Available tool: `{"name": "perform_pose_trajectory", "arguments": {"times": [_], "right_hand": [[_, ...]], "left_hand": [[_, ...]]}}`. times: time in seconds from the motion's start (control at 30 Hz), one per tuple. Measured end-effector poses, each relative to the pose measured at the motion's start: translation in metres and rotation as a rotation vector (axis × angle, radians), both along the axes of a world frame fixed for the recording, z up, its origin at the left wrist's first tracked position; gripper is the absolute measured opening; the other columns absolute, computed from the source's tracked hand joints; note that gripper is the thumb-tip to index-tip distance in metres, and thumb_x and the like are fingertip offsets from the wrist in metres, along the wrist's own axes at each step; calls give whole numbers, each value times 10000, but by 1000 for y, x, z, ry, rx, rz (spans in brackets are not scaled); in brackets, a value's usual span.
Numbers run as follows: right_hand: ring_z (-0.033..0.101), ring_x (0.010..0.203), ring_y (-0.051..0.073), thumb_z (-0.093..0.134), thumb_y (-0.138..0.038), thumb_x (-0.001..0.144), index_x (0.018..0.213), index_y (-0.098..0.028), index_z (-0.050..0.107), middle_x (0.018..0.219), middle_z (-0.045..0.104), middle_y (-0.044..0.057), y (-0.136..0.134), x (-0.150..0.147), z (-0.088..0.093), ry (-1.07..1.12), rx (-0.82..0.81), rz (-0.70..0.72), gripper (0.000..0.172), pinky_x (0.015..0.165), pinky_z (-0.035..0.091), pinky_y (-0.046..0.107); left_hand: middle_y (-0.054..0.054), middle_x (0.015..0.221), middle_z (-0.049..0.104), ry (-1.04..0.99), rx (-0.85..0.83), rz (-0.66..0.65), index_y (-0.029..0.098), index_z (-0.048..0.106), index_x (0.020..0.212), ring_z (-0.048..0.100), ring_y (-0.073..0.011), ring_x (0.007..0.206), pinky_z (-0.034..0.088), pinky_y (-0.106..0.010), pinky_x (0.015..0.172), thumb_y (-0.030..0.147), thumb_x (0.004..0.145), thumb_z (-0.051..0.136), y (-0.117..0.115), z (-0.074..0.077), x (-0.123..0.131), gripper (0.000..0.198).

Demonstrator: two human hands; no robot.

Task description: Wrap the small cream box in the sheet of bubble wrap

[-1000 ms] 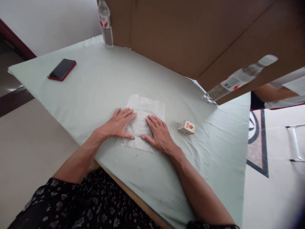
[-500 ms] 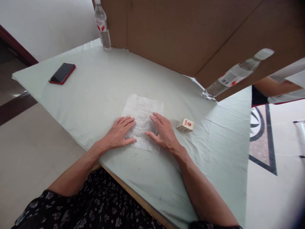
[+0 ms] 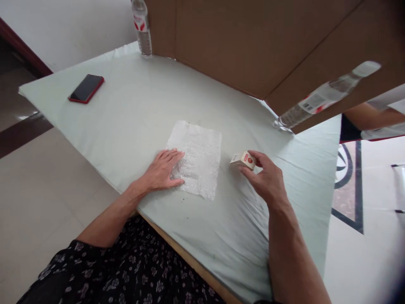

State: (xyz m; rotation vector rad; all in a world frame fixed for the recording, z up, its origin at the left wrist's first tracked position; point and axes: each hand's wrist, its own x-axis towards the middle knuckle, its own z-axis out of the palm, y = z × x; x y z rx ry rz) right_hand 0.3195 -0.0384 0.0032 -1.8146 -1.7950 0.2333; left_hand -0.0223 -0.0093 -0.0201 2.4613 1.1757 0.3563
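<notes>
A sheet of bubble wrap (image 3: 201,158) lies flat on the pale green tablecloth in front of me. My left hand (image 3: 163,170) rests on its left edge, fingers stretched out and thumb apart. To the right of the sheet, my right hand (image 3: 265,175) grips a small cream-coloured box (image 3: 243,159) with a red label between thumb and fingers. The box is tilted; whether its lower edge touches the cloth I cannot tell. Part of its right side is hidden by my fingers.
A phone in a red case (image 3: 86,88) lies at the far left. One water bottle (image 3: 143,31) stands at the back, and another water bottle (image 3: 322,99) stands at the right, both by a tall cardboard panel (image 3: 228,42). Behind the panel's right end shows another person's arm (image 3: 363,116).
My right hand has left the bubble wrap, moved right and taken hold of the small box, tilting it. My left hand stays on the sheet. The view has shifted slightly.
</notes>
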Motion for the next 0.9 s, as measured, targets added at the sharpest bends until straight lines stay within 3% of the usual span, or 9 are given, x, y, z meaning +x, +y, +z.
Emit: {"name": "perform_pose_trajectory", "arguments": {"times": [0.17,0.33,0.5,0.9], "right_hand": [[680,1095,285,695,-414,849,1250,-218,628,1211,723,111,6,-72,25,35,105,281,451,958,512,450],[659,1125,312,656,-318,855,1270,-216,616,1235,713,121,24,-113,4,-73,-22,424,429,950,493,476],[616,1216,330,635,-351,856,1407,-199,520,1381,639,139,27,-111,-18,-12,-130,445,583,1015,472,515],[612,1250,310,607,-353,864,1394,-232,550,1369,660,107,30,-108,-28,67,-69,450,546,1063,457,515]], "left_hand": [[-188,1569,433,-8,1,12,149,310,1542,344,-351,1492,213,-533,1238,509,821,677,0,-1,0,886],[-199,1575,422,-17,-8,20,132,294,1544,346,-346,1493,217,-517,1236,489,808,695,0,0,1,911],[-178,1590,407,-21,-34,11,158,298,1542,328,-337,1505,203,-507,1242,486,805,690,1,0,1,896],[-171,1585,415,-50,-3,10,186,268,1551,338,-352,1495,206,-526,1233,484,794,702,1,-4,0,922]]}}
